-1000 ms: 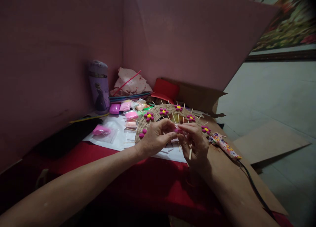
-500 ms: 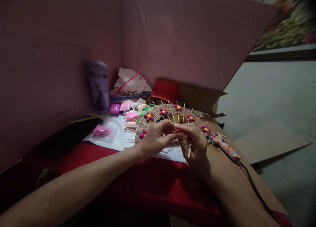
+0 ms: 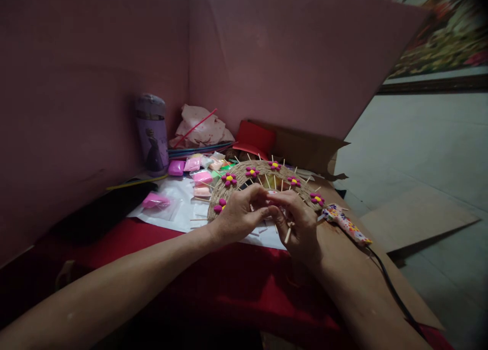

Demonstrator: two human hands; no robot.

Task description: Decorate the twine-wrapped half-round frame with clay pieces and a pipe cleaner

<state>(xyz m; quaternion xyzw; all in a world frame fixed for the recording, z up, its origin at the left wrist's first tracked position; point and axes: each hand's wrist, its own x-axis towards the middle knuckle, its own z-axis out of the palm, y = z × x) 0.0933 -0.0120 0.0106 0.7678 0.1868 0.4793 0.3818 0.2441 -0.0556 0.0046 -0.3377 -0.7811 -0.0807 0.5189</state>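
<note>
My left hand (image 3: 238,210) and my right hand (image 3: 303,223) meet fingertip to fingertip, both closed in a pinch. Whatever sits between the fingertips is hidden now. A thin wooden stick (image 3: 288,234) pokes out below the curled fingers of my right hand. Just behind my hands lies a twine-wrapped arch (image 3: 238,171) with short sticks fanning out from its edges. Magenta flowers with yellow centres, such as this flower (image 3: 251,172), dot its surface. My wrists cover part of the arch's lower left side and middle.
Packets of coloured clay (image 3: 202,177) lie left of the arch on a white sheet (image 3: 183,200). An opened pink packet (image 3: 156,201) is nearer. Behind stands a purple tumbler (image 3: 151,134). A flower-patterned glue gun (image 3: 348,225) with a black cord rests on cardboard (image 3: 385,274) at right.
My right hand has shifted slightly left and tilted its stick. A small pink bit seen between the fingertips earlier is now covered by my fingers.
</note>
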